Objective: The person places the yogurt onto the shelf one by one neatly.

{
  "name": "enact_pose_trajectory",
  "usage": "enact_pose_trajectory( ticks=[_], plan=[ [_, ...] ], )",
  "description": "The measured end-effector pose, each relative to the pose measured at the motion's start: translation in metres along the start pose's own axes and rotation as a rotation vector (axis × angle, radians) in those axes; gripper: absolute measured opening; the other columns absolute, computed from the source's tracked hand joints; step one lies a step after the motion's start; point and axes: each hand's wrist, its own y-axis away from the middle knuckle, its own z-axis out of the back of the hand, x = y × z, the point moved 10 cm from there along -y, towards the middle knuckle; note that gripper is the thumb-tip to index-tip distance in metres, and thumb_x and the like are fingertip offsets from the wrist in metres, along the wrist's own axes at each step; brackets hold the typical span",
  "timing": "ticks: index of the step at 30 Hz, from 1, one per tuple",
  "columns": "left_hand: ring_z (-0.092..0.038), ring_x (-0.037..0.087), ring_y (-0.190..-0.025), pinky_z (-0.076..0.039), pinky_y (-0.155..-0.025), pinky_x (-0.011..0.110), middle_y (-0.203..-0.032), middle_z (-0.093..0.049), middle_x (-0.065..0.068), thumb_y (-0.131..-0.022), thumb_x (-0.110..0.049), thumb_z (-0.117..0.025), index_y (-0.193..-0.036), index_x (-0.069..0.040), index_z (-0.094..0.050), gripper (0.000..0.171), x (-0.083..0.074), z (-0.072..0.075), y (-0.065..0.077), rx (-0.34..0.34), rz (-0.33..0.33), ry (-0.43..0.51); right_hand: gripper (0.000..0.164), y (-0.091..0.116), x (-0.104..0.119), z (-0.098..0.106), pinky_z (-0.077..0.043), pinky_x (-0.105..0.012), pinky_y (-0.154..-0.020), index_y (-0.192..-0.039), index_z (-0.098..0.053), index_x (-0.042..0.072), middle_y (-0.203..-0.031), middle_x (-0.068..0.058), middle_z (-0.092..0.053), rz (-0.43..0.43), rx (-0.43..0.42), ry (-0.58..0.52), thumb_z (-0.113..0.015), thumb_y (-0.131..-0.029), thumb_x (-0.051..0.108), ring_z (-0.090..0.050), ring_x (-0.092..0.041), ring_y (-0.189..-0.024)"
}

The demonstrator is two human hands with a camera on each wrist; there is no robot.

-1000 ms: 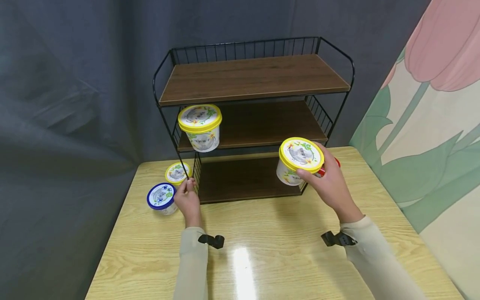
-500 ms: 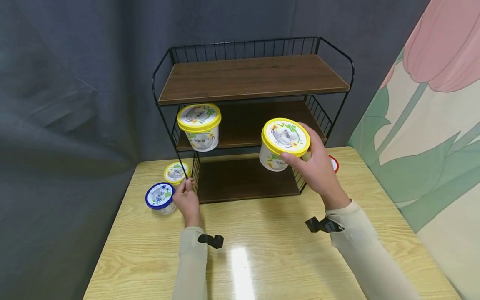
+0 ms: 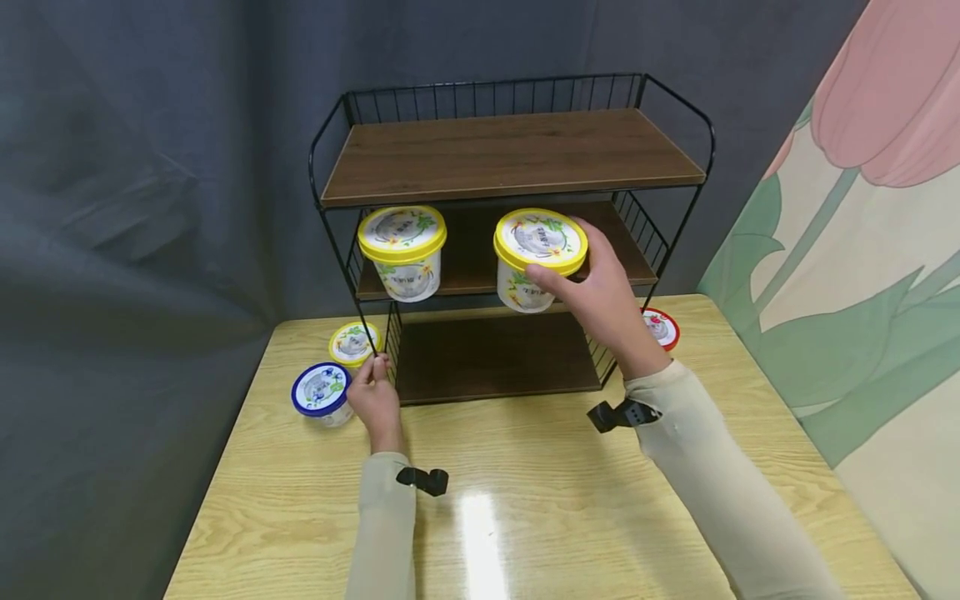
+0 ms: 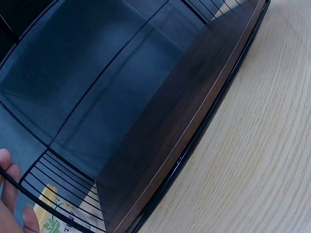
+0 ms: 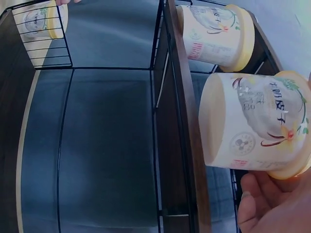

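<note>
My right hand (image 3: 603,296) curls its fingers round the yellow-lidded tub (image 3: 534,262), now higher and further left before the rack's (image 3: 510,158) middle shelf (image 3: 470,250), apparently lined up with it; my left hand (image 3: 377,410) pinches the rack's left upright (image 3: 366,329).

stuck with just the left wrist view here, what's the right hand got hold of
Observer: The right hand grips a yellow-lidded tub by its side.
Operator: any other tub up near it
Observer: Yes, a second yellow-lidded tub stands at the left end of the middle shelf.
Operator: ok and anything past the right end
Observer: A red-lidded tub sits beyond the right end of the rack, partly hidden in the head view.
</note>
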Motion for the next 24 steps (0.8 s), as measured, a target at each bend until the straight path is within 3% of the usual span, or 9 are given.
enact_pose_trajectory(
  ticks=[8,11,18,24],
  plan=[
    [-0.057,-0.004,-0.073,-0.045,-0.074,0.011,-0.075,-0.069,-0.002,-0.093,-0.001,-0.064,-0.093,0.005,-0.076,0.013,0.000,0.001,-0.001,-0.004,-0.005,0.019,0.088,-0.017,0.001,-0.008,-0.040,-0.050,-0.112,-0.153,-0.029,0.017,-0.149,-0.009,-0.038,-0.015,0.031,0.032,-0.071,-0.085,0.052,-0.042,-0.025,-0.130],
    [-0.058,-0.004,-0.073,-0.046,-0.073,0.011,-0.075,-0.070,-0.001,-0.094,-0.001,-0.064,-0.093,0.005,-0.076,0.013,0.000,0.001,0.000,-0.007,-0.009,0.018,0.088,-0.021,0.001,-0.011,-0.039,-0.050,-0.112,-0.153,-0.029,0.016,-0.148,-0.009,-0.037,-0.004,0.034,0.029,-0.072,-0.085,0.052,-0.041,-0.025,-0.130],
    [-0.058,-0.001,-0.076,-0.044,-0.073,0.010,-0.084,-0.073,0.015,-0.096,-0.003,-0.062,-0.096,0.004,-0.076,0.016,0.000,0.000,0.001,0.003,0.009,-0.014,0.087,-0.030,0.001,-0.018,-0.041,-0.047,-0.110,-0.151,-0.030,0.016,-0.145,-0.009,-0.040,0.021,0.012,0.003,-0.074,-0.084,0.049,-0.042,-0.023,-0.129],
    [-0.056,-0.004,-0.074,-0.043,-0.073,0.011,-0.079,-0.072,0.008,-0.095,-0.002,-0.062,-0.095,0.005,-0.076,0.015,-0.001,0.001,0.001,-0.006,0.000,-0.020,0.094,-0.033,0.002,-0.028,-0.043,-0.044,-0.109,-0.153,-0.027,0.016,-0.145,-0.009,-0.038,0.009,-0.005,-0.008,-0.075,-0.081,0.052,-0.042,-0.022,-0.129]
  ],
)
